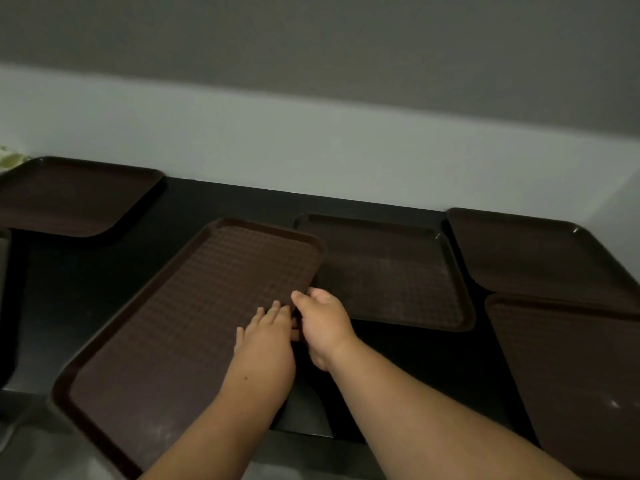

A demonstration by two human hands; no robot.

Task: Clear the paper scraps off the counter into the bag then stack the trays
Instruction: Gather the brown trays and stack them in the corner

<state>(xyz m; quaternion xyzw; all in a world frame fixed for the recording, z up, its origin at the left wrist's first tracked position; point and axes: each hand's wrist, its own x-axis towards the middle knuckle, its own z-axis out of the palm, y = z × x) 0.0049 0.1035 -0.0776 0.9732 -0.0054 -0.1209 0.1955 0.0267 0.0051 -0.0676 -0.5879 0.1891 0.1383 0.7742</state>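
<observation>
Several dark brown trays lie on a black counter (214, 209). The nearest tray (180, 323) sits askew at the front, overhanging the counter's front edge. My right hand (325, 323) grips that tray's right rim, thumb on top. My left hand (266, 341) rests on the tray's surface just left of it, fingers stretched out. Behind and to the right lies a middle tray (391, 271). No paper scraps or bag are in sight.
One tray (76, 195) lies at the back left, another tray (540, 254) at the back right, and a further tray (571, 375) at the front right. A pale wall (311, 150) runs behind the counter. Something pale green (10, 161) shows at the far left edge.
</observation>
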